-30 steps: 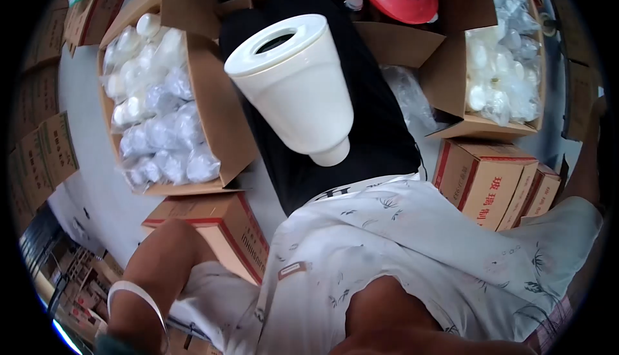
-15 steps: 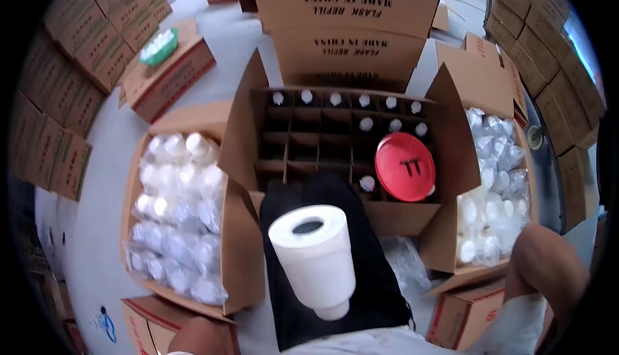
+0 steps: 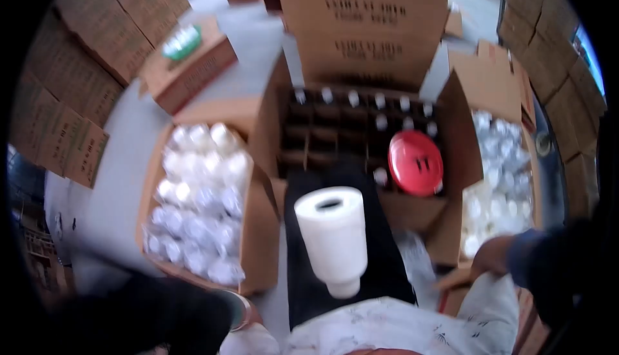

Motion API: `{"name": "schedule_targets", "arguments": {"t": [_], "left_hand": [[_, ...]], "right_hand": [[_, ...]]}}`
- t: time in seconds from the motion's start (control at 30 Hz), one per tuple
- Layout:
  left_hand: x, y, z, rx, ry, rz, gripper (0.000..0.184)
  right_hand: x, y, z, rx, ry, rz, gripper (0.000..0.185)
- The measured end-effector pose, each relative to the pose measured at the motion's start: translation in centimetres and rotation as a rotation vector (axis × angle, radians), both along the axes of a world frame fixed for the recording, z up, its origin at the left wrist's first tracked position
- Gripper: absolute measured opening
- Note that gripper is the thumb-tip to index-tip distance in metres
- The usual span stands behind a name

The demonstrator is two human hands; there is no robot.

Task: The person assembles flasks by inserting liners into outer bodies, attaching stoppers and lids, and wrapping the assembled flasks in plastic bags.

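A: Hands first. Left?
B: Out of view. Dark left sleeve [image 3: 187, 310] crosses low, below the near edge of the left carton [image 3: 263, 242]. Fingers spread or pinching, cannot tell.

A: Right?
B: Also out of view; grip cannot be told. Bent right elbow [image 3: 491, 256] beside the near edge of the right carton [image 3: 445, 238], blue sleeve [image 3: 527, 255] running off to the right.

A: Main object?
B: White flask-shaped casing [image 3: 335, 242], resting on the black cloth [image 3: 302, 284] over the lap, toward its near edge. Narrow neck points at the patterned shirt [image 3: 400, 326]; wide end, with a dark round hole, faces the divided carton [image 3: 412, 210].

A: Contents there?
B: Pale-topped bottles [image 3: 354, 99]: six along the far edge, three behind the right side's front row, one near the near edge. Red disc [image 3: 412, 165] with a dark mark sits over the near right corner.

A: Flanks?
B: Wrapped white pieces [image 3: 203, 203] in rows fill the left carton; similar ones in the right. Clear plastic bag [image 3: 416, 258] between lap and right carton. Green basin [image 3: 183, 44] on a closed carton [image 3: 203, 78], beyond the left carton's far edge. Printing blurred.
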State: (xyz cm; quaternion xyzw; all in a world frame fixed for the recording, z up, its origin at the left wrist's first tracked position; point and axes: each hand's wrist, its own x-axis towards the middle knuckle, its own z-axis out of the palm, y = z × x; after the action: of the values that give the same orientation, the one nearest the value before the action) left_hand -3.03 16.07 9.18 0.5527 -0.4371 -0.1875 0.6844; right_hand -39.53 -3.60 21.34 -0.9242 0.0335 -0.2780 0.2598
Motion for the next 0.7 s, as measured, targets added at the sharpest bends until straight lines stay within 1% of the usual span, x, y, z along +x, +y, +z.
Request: {"name": "schedule_targets", "arguments": {"t": [0.07,0.1,0.17,0.2,0.27,0.33,0.4,0.43,0.47,0.53,0.57,0.6,0.67,0.7], "left_hand": [[-0.8,-0.9,-0.3,-0.072,0.095,-0.076,0.045],[-1.8,-1.6,-1.8,-0.065,0.122,-0.113,0.045],[-3.7,-3.3,-7.2,0.061,0.063,-0.174,0.045],[-4.3,-3.9,-10.6,0.226,-0.088,-0.193,0.043],[-5.5,-3.5,-9.6,0.179,0.039,-0.395,0.042],[-5.6,-1.6,-10.7,0.247,0.240,-0.426,0.041],[-6.2,0.6,-6.0,0.078,0.308,-0.501,0.039],[-5.9,1.2,-4.2,-0.003,0.338,-0.543,0.038],[-5.8,1.3,-3.8,0.014,0.351,-0.429,0.038],[-6.1,1.8,-3.8,0.050,0.389,-0.195,0.037],[-5.6,0.8,-6.8,0.071,0.086,-0.171,0.036],[-5.2,-0.2,-9.8,0.070,-0.206,-0.111,0.034],[-8.7,0.1,-7.2,0.080,-0.040,-0.129,0.033],[-9.3,1.5,-4.9,0.098,0.272,-0.198,0.034]], "right_hand": [[2.1,0.9,-4.9,0.239,-0.087,-0.096,0.036],[3.7,1.5,-7.2,0.327,-0.106,-0.110,0.036],[6.9,3.2,-11.7,0.417,-0.116,-0.108,0.036],[8.6,4.0,-13.3,0.407,-0.107,-0.118,0.036],[10.8,6.1,-15.3,0.305,-0.079,-0.144,0.036],[11.3,7.1,-15.3,0.244,-0.063,-0.110,0.036],[9.6,6.0,-12.7,0.649,-0.017,0.213,0.037],[9.8,3.5,-16.0,0.566,-0.079,0.212,0.034],[9.5,0.2,-19.1,0.402,-0.010,0.218,0.031],[8.4,0.8,-16.8,0.266,-0.023,-0.098,0.031],[8.9,2.0,-14.3,0.296,-0.108,0.049,0.031],[9.3,3.6,-14.5,0.359,-0.068,0.105,0.032],[9.4,4.9,-14.4,0.340,-0.025,0.271,0.035],[8.7,2.8,-15.8,0.329,0.032,0.267,0.039]]}}
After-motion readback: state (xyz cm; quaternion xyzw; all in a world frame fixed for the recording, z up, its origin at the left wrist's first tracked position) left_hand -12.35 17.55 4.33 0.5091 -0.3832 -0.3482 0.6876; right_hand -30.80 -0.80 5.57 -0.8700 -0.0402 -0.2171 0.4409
